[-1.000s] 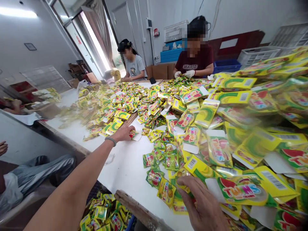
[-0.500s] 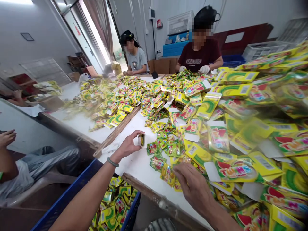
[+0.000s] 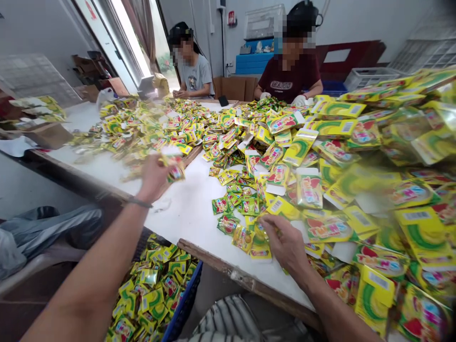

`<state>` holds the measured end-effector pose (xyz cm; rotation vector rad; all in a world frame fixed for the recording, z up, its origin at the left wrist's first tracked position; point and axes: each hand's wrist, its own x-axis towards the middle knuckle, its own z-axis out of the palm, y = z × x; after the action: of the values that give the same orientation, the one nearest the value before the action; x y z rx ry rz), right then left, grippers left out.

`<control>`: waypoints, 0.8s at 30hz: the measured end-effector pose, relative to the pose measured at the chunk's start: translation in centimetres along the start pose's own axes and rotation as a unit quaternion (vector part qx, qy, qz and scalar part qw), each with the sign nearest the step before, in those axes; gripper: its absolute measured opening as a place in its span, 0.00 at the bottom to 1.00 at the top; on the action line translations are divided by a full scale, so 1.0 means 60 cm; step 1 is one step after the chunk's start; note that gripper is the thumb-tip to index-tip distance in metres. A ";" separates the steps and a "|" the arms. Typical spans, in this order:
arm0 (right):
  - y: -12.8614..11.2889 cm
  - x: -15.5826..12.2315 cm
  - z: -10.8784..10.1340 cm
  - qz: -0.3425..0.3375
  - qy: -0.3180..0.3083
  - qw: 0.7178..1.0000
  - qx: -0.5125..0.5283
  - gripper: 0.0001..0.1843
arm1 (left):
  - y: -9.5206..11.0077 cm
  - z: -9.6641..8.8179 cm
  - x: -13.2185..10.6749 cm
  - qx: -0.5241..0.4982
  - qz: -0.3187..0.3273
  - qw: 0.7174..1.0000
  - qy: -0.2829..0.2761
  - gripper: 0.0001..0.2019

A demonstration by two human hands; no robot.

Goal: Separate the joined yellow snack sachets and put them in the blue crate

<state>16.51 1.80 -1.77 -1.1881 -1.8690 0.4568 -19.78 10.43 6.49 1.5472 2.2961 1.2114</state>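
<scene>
My left hand (image 3: 155, 175), blurred, is closed on a small candy box (image 3: 174, 167) with a white flap, above the left part of the white table (image 3: 188, 209). My right hand (image 3: 285, 240) has its fingers pinched together at the table's near side; what they hold, if anything, is hidden. Close to its fingertips lie yellow sachets (image 3: 243, 237) and green sachets (image 3: 228, 223). Right beside that hand rises a big heap of yellow and green printed boxes (image 3: 309, 187), several with white flaps standing open.
Below the table edge (image 3: 228, 273) stands a blue crate (image 3: 185, 299) full of filled-looking boxes (image 3: 153, 294). Another heap of boxes (image 3: 142, 123) spreads across the far left. Two people (image 3: 194, 71) (image 3: 290, 80) sit across the table. An open carton (image 3: 46, 135) stands at the left.
My left hand has moved left and up with the box. My right hand's fingers have closed together near the sachets. The view has shifted, showing more of the crate.
</scene>
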 end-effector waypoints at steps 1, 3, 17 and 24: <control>0.002 0.001 -0.001 0.015 0.022 1.000 -0.003 0.08 | 0.006 -0.010 0.019 0.041 -0.016 0.994 0.099 0.28; 0.005 0.005 -0.005 0.036 0.059 0.997 -0.016 0.08 | 0.022 -0.017 0.030 0.084 -0.004 0.980 0.181 0.36; -0.025 0.037 -0.048 -0.047 -0.152 0.962 -0.221 0.12 | 0.158 0.227 -0.213 0.098 0.167 0.950 -0.245 0.18; -0.004 0.012 -0.036 -0.082 -0.202 0.940 -0.261 0.20 | 0.123 0.191 -0.226 -0.068 0.015 0.973 -0.218 0.12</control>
<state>17.99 2.02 -0.04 -1.3280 -2.5298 0.1092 -2.34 6.67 -0.61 1.6099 1.8778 0.8987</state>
